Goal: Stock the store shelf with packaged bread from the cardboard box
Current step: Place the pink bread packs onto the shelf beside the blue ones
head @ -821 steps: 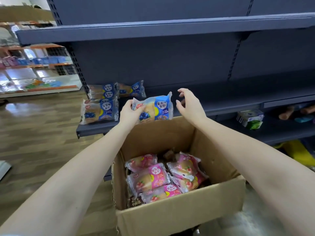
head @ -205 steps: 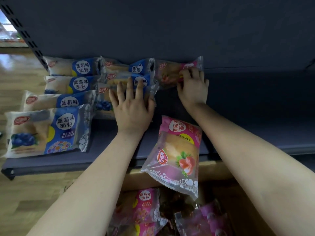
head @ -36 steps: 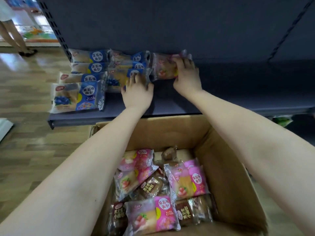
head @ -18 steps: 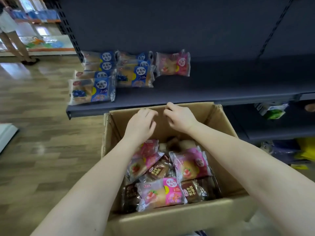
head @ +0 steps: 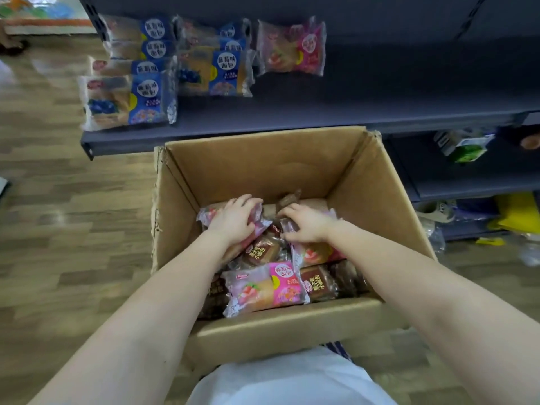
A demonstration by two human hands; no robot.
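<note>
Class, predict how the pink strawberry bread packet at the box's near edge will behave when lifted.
The pink packet is probably light: a puffy bun in thin film. The glossy film looks slippery; its crimped ends would likely flop.

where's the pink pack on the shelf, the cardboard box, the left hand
pink pack [head: 292,49], head view, wrapper middle
cardboard box [head: 263,168], head view, far wall
left hand [head: 233,222], head view, its back

I count seven blue bread packs [head: 146,100] and one pink pack [head: 292,48] on my shelf [head: 350,112], plus three pink packs [head: 263,287] and at least four brown packs [head: 260,251] in my one cardboard box [head: 263,165].
</note>
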